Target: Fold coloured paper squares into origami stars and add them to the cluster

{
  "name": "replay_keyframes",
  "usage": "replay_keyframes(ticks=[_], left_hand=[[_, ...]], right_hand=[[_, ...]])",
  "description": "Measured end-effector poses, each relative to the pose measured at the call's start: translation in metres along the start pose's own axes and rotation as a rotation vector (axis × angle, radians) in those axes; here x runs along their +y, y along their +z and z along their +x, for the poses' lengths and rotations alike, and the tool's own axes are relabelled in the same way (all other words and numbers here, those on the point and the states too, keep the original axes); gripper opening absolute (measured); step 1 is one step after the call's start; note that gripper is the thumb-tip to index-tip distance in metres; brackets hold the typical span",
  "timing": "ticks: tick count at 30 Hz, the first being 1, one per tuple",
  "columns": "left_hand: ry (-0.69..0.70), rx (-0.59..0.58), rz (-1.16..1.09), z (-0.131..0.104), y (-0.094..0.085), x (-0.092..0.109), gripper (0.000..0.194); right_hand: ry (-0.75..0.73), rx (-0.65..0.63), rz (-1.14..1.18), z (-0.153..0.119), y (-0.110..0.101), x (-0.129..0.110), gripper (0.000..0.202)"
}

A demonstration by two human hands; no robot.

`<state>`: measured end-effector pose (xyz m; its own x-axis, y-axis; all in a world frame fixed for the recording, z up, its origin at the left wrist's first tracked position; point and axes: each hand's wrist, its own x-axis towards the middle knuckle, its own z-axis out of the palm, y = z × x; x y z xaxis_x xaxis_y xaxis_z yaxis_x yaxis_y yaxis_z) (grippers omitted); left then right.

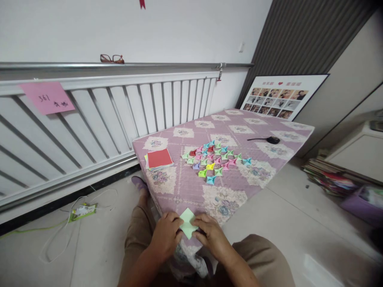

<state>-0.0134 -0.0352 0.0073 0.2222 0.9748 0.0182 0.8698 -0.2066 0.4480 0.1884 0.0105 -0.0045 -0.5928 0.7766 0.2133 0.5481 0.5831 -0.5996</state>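
Note:
A light green sheet of origami paper (188,223), seen as a diamond, is held flat at the near corner of the table. My left hand (168,233) pinches its left corner between thumb and fingers. On the opposite side, my right hand (210,233) grips the right corner in the same way. Farther up the cloth lie several small folded paper pieces (210,157) in green, pink, blue, red and yellow, set out in slanting rows. A stack of coloured paper (160,158), red on top, rests near the table's left edge.
A purple flowered cloth (191,191) covers the table. Toward its right side lies a black object with a thin handle (272,140). A white radiator (167,103) runs along the wall, with glasses (112,59) on the pipe above. A photo board (284,95) leans behind the table.

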Motion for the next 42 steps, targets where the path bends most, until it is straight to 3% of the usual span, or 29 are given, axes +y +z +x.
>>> replay_keyframes(ticks=[17, 30, 35, 42], left_hand=[[0.014, 0.082, -0.179, 0.003, 0.000, -0.007, 0.020], [0.009, 0.161, -0.192, 0.010, 0.010, -0.010, 0.019], [-0.039, 0.186, -0.159, 0.015, 0.017, -0.013, 0.017], [-0.098, 0.189, -0.154, 0.016, 0.019, -0.013, 0.013]], right_hand=[[-0.023, 0.007, 0.050, 0.001, 0.000, 0.004, 0.019], [0.018, 0.010, 0.090, 0.001, -0.001, 0.002, 0.018], [0.028, 0.072, 0.057, 0.004, 0.005, 0.000, 0.009], [0.080, 0.239, -0.202, 0.007, 0.024, 0.001, 0.017]])
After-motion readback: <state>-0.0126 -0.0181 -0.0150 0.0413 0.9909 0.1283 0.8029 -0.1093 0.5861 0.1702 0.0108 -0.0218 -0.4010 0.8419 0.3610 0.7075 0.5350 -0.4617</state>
